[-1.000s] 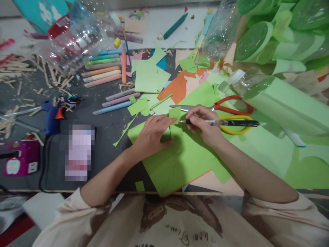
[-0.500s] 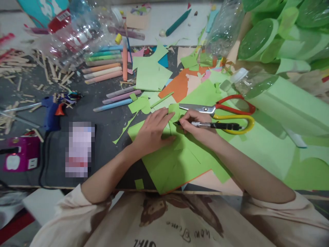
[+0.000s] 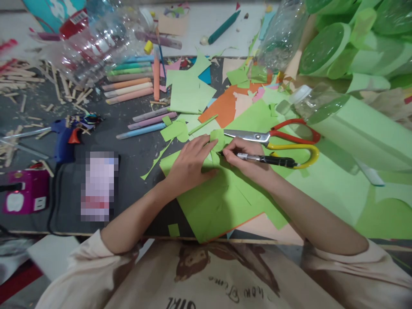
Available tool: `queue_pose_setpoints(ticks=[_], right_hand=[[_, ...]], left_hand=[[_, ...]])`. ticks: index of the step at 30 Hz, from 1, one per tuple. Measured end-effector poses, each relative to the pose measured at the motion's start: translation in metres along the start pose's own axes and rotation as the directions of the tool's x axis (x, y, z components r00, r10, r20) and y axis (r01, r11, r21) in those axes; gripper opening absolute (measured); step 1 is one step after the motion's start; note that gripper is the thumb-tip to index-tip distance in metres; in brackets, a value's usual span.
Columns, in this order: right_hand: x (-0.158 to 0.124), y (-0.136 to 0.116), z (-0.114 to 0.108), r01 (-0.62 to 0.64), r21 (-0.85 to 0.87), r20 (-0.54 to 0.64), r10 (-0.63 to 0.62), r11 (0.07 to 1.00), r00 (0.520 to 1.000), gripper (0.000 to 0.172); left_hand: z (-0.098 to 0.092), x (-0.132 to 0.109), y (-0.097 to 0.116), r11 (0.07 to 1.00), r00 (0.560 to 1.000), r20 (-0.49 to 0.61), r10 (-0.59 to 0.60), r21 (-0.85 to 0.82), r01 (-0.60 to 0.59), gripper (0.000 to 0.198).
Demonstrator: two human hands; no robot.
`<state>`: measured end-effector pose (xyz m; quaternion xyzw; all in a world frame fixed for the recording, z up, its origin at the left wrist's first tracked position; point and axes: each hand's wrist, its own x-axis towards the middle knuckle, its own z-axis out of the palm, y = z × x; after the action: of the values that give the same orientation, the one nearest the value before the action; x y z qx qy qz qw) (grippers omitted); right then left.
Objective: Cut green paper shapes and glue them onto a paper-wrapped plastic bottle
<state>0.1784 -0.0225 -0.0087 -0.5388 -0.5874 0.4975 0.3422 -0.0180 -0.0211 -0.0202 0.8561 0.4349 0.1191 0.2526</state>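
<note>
Pen (image 3: 264, 159) lower now, tip on green paper (image 3: 225, 201)

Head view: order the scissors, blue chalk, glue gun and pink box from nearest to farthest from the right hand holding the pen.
From the right hand, which grips the pen:
1. Scissors, just beyond its knuckles.
2. Blue chalk, left, past the left hand.
3. Glue gun, farther left.
4. Pink box, at the left edge.

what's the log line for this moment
left hand: pins scrap on sheet | right hand: holds pen, tip at scrap | scissors: lying past right hand
</note>
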Motion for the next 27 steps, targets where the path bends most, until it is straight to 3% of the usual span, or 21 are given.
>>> queue_pose_setpoints(ticks=[5,11,27], right_hand=[[-0.0005,-0.0021,0.0003,-0.028,0.029,0.03,0.028,0.999,0.999,0.019],[-0.0011,-0.0013,0.0019,0.006,-0.001,-0.026,-0.006,1.0,1.0,0.021],[0.0016,0.0017,-0.0007,-0.034,0.004,0.062,0.034,0.999,0.998,0.016]], left_hand=[[-0.0016,0.0004,0.0002,1.0,1.0,0.004,0.008,0.003,-0.008,0.064],[-0.0006,0.0005,0.0002,1.0,1.0,0.011,-0.006,0.008,0.006,0.065],[-0.0022,0.0009,-0.0006,1.0,1.0,0.023,0.011,0.025,-0.011,0.067]])
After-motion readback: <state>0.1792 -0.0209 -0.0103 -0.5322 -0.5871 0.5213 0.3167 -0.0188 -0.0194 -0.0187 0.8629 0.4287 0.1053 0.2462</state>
